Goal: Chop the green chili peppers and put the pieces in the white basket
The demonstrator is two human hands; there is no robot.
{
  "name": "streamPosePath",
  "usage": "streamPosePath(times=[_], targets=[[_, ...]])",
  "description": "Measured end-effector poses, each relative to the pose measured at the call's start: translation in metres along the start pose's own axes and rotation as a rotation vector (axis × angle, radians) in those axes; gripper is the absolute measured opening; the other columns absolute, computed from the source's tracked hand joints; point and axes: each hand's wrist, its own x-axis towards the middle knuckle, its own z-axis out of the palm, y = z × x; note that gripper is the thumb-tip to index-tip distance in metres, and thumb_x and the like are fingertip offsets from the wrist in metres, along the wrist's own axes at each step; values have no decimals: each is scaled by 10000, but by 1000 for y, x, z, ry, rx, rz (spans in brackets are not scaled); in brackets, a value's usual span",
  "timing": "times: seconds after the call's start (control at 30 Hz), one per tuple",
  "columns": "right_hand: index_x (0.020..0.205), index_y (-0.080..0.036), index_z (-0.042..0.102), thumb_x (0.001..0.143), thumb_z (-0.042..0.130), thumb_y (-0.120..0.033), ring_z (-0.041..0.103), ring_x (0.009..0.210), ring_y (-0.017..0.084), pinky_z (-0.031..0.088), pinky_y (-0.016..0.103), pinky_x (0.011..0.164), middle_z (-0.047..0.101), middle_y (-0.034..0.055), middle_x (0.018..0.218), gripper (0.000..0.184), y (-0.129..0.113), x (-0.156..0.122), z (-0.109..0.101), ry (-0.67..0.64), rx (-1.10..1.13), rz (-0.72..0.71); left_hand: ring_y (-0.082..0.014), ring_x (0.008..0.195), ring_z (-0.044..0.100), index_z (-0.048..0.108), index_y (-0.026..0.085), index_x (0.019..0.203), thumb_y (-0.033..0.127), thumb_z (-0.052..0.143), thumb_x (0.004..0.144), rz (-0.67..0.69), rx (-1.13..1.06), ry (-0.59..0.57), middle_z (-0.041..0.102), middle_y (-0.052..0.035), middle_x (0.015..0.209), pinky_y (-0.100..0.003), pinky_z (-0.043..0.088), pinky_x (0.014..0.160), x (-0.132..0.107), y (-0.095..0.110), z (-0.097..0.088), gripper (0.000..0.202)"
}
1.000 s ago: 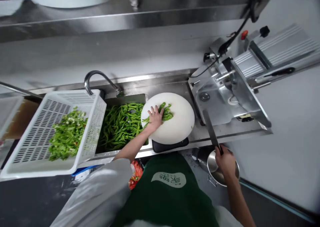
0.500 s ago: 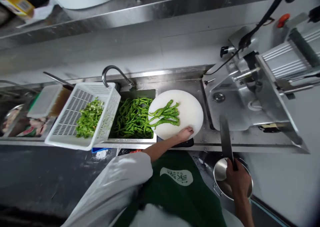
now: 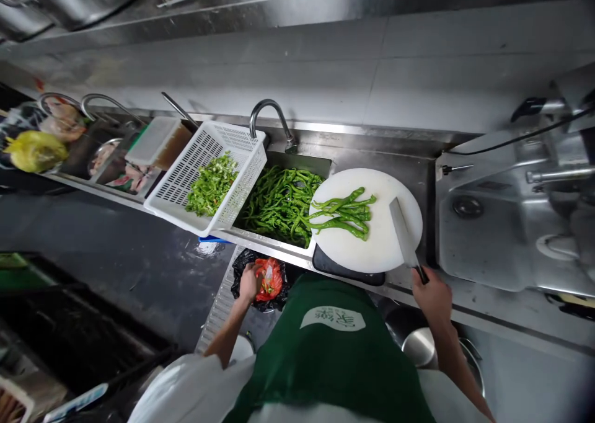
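My right hand point(image 3: 432, 289) grips the dark handle of a cleaver point(image 3: 403, 234), whose blade lies over the right part of a round white cutting board point(image 3: 390, 249). On the board a bunch of long green peppers point(image 3: 348, 212) is lined up, their right ends roughly even. My left hand point(image 3: 250, 283) hangs low over a waste bin lined with a black bag point(image 3: 239, 265). A red plastic bag point(image 3: 269, 279) with small green scraps is inside it. The left fingers look loosely apart, with nothing visible in them.
A sink full of green peppers point(image 3: 283, 206) adjoins the board's left side. Beyond it stands a white basket point(image 3: 179, 206) of chopped greens point(image 3: 211, 184) under a curved faucet point(image 3: 274, 103). At right is a metal slicing machine point(image 3: 488, 243); a steel pot point(image 3: 421, 347) sits below the counter.
My left hand has left the board's near edge and moved down-left over the bin. The cleaver has come left from beside the machine onto the board. The view has swung left.
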Motion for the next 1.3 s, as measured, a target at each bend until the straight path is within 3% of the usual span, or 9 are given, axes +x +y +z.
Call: streamPosePath(times=[0.07,0.2,0.3,0.4,0.53,0.77,1.0,1.13,1.3], targets=[[1206,-92,732,973,442,-414,650,829,323,434,387,764,744,199,908,492,-3,2,0,-10,-19,-20,-225,1017,693,742,130,1051,95,515,927,73,-98,76,730,-130,1101,-327,526,978,29,45,-9,261],[1158,-98,735,973,437,-378,633,807,297,404,357,718,739,183,898,449,-6,0,1,16,-23,-70,-190,971,666,738,124,1092,113,483,988,400,-268,164,727,-115,1069,-278,512,918,105,188,-20,275],[1086,-129,740,983,435,-359,612,769,266,374,330,689,734,152,867,396,-10,-3,1,22,-11,-93,-171,1031,618,731,52,1140,107,500,996,563,-157,-22,717,-157,1162,-255,450,981,152,287,-16,277],[1086,-152,734,998,440,-346,593,735,237,352,309,670,725,124,858,363,-13,-6,1,12,23,-72,-211,1093,596,742,-21,1079,144,693,898,570,-62,-115,722,-215,1167,-272,429,988,181,341,-3,250],[1091,-158,724,1007,458,-324,586,729,213,336,294,667,729,119,907,325,-16,-9,5,-17,99,-54,-193,871,659,792,22,941,103,701,846,566,33,-240,780,-163,947,-251,476,854,202,352,7,155],[1162,-152,703,1017,436,-335,604,762,216,337,307,704,750,124,967,355,-16,-9,12,-34,161,9,-133,733,599,790,9,1047,94,581,900,643,31,-349,772,-89,835,-226,480,752,230,353,-2,269],[1106,-147,707,994,413,-374,610,773,229,357,320,712,752,140,965,389,-13,-6,15,8,227,-2,-109,716,583,698,-25,1204,99,461,957,665,-29,-291,736,-68,857,-237,525,770,261,361,2,364],[1057,-172,701,984,430,-401,601,753,224,340,305,671,734,114,914,363,-11,-6,15,-2,261,-2,-195,936,635,762,110,993,135,587,901,733,5,-267,736,-84,1029,-352,544,962,244,344,13,200],[1111,-180,708,985,462,-376,622,805,229,363,302,715,740,113,943,339,-16,-7,13,11,252,44,-293,1214,555,739,181,1147,309,534,1021,963,160,-200,662,-127,1237,-482,438,1119,188,314,34,272]])
